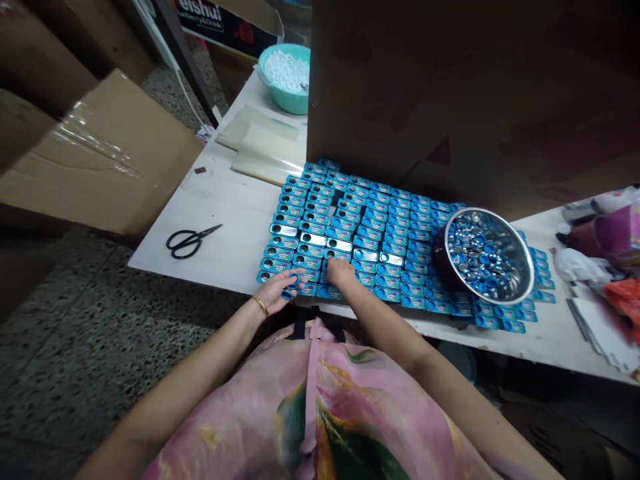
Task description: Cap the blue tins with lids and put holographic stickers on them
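Rows of small blue printed packs [369,233] lie close together on the white table. Many at the left show a dark round hollow, while those farther right have a blue disc in that spot. My left hand [278,291], with a gold bangle at the wrist, holds several small blue round caps [291,285] at the near left edge of the rows. Beside it, my right hand [340,272] is closed and pressed down on a pack in a near row; whatever its fingertips hold is hidden. A steel bowl [523,257] full of blue and silver caps [483,257] stands on the rows at the right.
Black scissors [190,241] lie on the table's left. Behind them are clear plastic sheets [270,150] and a turquoise basin [287,100] of small white pieces. A large cardboard box [450,100] walls off the back. Bags and a red plastic bundle [623,300] crowd the right end.
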Demonstrator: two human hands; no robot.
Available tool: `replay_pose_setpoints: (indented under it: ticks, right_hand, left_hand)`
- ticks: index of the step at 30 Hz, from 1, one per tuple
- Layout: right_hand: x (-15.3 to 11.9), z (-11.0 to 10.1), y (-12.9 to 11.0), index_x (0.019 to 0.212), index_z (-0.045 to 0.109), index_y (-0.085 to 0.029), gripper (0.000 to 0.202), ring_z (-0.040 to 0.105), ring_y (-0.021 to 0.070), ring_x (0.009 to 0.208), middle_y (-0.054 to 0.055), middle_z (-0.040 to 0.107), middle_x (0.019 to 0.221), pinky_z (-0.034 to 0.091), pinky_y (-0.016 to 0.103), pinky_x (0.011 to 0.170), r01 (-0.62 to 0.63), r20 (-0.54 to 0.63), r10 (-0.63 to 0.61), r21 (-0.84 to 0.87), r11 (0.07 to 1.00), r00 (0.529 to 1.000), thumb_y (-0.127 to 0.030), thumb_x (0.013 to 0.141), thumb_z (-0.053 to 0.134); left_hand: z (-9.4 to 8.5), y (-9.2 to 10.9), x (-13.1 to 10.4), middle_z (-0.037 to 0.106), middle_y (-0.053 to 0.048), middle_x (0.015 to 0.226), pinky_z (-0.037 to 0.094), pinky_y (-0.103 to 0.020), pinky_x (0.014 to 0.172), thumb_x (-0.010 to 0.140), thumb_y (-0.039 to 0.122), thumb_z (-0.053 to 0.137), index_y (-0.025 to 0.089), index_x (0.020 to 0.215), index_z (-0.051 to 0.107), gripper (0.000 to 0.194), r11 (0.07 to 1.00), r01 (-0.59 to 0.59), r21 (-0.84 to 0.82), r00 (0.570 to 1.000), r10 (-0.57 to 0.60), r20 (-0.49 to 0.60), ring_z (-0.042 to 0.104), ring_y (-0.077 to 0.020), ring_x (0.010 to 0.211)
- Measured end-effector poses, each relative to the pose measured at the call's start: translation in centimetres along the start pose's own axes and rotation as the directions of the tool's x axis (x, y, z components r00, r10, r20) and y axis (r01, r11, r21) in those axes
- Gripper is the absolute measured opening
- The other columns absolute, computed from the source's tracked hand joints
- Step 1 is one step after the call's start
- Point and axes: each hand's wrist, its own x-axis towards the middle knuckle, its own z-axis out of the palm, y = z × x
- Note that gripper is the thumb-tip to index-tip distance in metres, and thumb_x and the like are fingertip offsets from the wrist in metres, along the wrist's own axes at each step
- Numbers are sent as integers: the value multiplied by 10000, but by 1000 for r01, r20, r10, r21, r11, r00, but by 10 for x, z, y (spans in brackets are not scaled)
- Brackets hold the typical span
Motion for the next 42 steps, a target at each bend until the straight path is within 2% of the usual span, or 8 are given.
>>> replay_pose_setpoints:
  ticks: [6, 12, 15, 20, 27, 33, 38, 42]
  right_hand:
    - [-14, -1, 8, 1090, 536, -211, 381, 578, 216, 901, 86, 624, 952, 425, 304, 737, 136, -183, -111, 133, 982, 977, -347, 739, 595]
    - [-27, 4, -3, 1015, 628, -249, 272, 566, 125, 846, 16, 616, 924, 399, 209, 741, 563, -433, -392, 399, 724, 812, -369, 780, 558]
    - [-21, 3, 7, 947, 655, -221, 205, 572, 119, 833, 11, 628, 882, 403, 197, 741, 510, -447, -303, 476, 716, 842, -295, 796, 537]
    - [0, -8, 30, 972, 607, -194, 218, 577, 174, 874, 49, 643, 901, 414, 247, 733, 125, -354, 18, 378, 917, 935, -249, 778, 526]
    - [28, -17, 9, 1090, 520, -154, 437, 570, 263, 951, 160, 597, 1024, 447, 325, 727, -37, -75, 43, 80, 996, 996, -274, 684, 626]
    - [23, -22, 13, 1091, 530, -171, 481, 562, 273, 961, 141, 603, 1029, 443, 356, 751, -3, -84, 13, 112, 994, 996, -312, 653, 670]
    - [-7, -9, 8, 984, 618, -220, 297, 591, 160, 839, 27, 651, 880, 435, 257, 746, 379, -287, -264, 500, 779, 921, -389, 743, 580]
    - [-11, -5, 11, 931, 642, -156, 282, 596, 130, 643, 10, 649, 711, 455, 222, 600, 356, -194, -328, 748, 561, 924, -358, 759, 545]
  left_hand:
    - [5, -7, 15, 630, -63, 775, 353, -140, 409, 673, 156, 653, 129, 894, 590, 232, 989, -11, 151, 991, 31, -130, 572, -86, 573]
    - [21, -9, 20, 587, -45, 646, 319, -141, 390, 684, 265, 661, 99, 742, 606, 184, 978, 12, 210, 998, 3, -69, 522, -67, 515]
    - [23, -6, 17, 613, -75, 712, 340, -147, 407, 701, 267, 647, 95, 797, 620, 199, 988, 67, 139, 998, -66, -14, 529, -72, 544]
    - [14, 5, 12, 634, -113, 826, 373, -163, 433, 720, 153, 574, 84, 954, 609, 247, 989, 147, -7, 989, -147, -4, 569, -106, 621]
    - [16, 13, 9, 643, -127, 888, 376, -160, 449, 713, 92, 563, 106, 1035, 550, 323, 998, 30, 64, 999, -32, 34, 591, -115, 657]
    - [18, 6, 20, 656, -83, 759, 323, -156, 385, 690, 193, 629, 145, 830, 500, 196, 970, -51, 239, 984, 89, -154, 580, -115, 557]
    - [23, 0, 29, 614, -44, 580, 295, -162, 349, 629, 231, 691, 134, 681, 531, 194, 921, -51, 386, 967, 141, -210, 515, -82, 430]
    - [30, 2, 28, 629, -63, 683, 291, -139, 356, 638, 207, 695, 112, 763, 611, 178, 979, 30, 201, 997, -15, -75, 529, -63, 495]
